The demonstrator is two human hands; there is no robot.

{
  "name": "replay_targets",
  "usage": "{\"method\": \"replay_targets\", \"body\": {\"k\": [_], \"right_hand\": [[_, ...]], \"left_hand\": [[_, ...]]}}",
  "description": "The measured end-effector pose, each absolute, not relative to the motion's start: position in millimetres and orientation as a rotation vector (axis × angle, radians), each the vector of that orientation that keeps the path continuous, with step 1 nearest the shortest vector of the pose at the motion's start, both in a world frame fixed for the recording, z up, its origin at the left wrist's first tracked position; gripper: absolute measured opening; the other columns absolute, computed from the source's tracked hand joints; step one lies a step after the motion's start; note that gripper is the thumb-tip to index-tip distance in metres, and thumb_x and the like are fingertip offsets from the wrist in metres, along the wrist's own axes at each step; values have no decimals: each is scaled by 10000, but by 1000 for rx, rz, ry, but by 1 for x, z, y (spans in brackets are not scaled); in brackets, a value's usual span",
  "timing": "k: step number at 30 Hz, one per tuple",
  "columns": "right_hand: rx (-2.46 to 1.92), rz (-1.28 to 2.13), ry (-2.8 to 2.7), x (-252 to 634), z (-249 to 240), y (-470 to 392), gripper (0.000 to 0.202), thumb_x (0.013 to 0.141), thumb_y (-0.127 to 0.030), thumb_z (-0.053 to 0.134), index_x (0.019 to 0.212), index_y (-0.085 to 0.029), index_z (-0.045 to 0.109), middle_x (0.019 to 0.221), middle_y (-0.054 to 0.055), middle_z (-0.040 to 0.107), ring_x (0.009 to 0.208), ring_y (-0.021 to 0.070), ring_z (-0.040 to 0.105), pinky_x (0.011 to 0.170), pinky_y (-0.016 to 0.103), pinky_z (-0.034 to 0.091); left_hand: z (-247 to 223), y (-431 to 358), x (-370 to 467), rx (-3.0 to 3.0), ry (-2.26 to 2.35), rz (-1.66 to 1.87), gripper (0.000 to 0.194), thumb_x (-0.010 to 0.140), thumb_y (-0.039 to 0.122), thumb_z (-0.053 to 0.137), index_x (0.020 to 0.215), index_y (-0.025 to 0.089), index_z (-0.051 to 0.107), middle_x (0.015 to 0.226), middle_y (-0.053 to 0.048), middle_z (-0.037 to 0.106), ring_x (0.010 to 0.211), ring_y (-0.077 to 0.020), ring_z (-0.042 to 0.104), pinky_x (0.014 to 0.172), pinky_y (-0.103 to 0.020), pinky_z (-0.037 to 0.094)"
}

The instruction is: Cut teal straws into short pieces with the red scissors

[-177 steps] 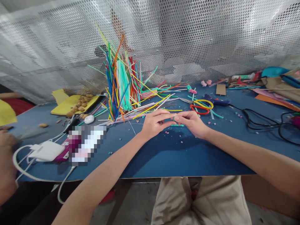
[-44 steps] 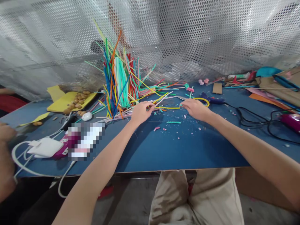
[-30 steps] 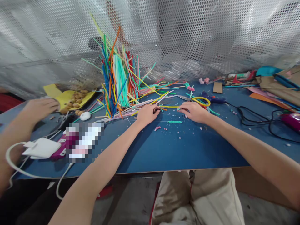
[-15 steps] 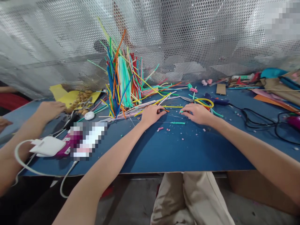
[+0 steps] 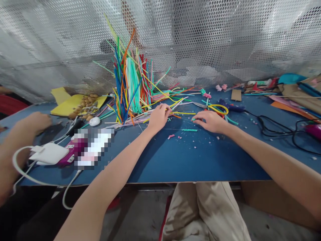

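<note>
My left hand (image 5: 160, 117) is closed, fingertips bunched together, just in front of the loose pipe cleaners (image 5: 140, 121); whatever it pinches is too small to make out. To its right, my right hand (image 5: 211, 122) pinches a tiny green piece (image 5: 193, 119), perhaps a bit of pipe cleaner, between thumb and fingers. A faint thin strand seems to run between the hands. Below them on the table lies a short green pipe cleaner (image 5: 190, 130) with a thin pale thread or wire running left from it. Yellow-handled scissors (image 5: 218, 108) rest just beyond my right hand.
A tall upright bundle of coloured pipe cleaners (image 5: 132, 87) stands behind my left hand. Left are a phone (image 5: 96, 147), a white charger (image 5: 51, 154) and a co-worker's hand (image 5: 37, 122). A blue glue gun (image 5: 232, 106) with black cable lies right. Perforated metal (image 5: 200, 33) closes the back.
My left hand has risen slightly away from me, its fingers now bunched more tightly. My right hand stays nearly still. The co-worker's hand has drawn left, away from the brown pieces on yellow paper.
</note>
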State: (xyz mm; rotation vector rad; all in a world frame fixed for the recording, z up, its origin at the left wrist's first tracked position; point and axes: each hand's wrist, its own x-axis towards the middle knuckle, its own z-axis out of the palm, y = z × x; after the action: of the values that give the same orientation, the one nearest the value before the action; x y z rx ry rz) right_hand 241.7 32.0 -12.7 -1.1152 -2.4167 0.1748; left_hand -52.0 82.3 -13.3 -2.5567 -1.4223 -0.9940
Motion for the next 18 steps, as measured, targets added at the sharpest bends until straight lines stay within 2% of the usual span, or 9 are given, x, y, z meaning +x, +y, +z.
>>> {"method": "replay_targets", "body": {"k": [3, 7, 10, 18], "right_hand": [[-1116, 173, -2407, 243, -13, 33, 323, 1026, -385, 503, 1113, -253, 784, 1096, 77, 773, 978, 253, 700, 899, 431, 527], [-1108, 189, -2402, 244, -13, 34, 323, 1024, -372, 508, 1117, -242, 788, 1116, 78, 778, 996, 256, 708, 914, 431, 529], [-1121, 190, -2415, 244, -12, 34, 320, 1020, -359, 513, 1121, -239, 792, 1113, 73, 785, 1008, 254, 716, 909, 418, 531], [-1100, 145, -2450, 241, -11, 32, 316, 1030, -318, 498, 1120, -245, 792, 1103, 59, 786, 1028, 236, 717, 924, 394, 534]], "left_hand": [[-9, 86, -58, -2489, -1458, -1111, 162, 1051, 318, 515, 1077, 204, 628, 1026, -59, 741, 956, -204, 661, 867, -324, 478], [-6, 87, -66, -2482, -1424, -1167, 201, 1013, 342, 605, 1162, 216, 654, 1145, -55, 760, 1012, -210, 684, 938, -351, 489], [-6, 86, -70, -2490, -1402, -1163, 192, 980, 330, 664, 1148, 246, 703, 1058, -20, 791, 992, -214, 701, 976, -367, 482], [-2, 82, -73, -2409, -1495, -1141, 172, 923, 427, 728, 987, 289, 808, 906, 4, 801, 860, -229, 700, 819, -360, 498]]}}
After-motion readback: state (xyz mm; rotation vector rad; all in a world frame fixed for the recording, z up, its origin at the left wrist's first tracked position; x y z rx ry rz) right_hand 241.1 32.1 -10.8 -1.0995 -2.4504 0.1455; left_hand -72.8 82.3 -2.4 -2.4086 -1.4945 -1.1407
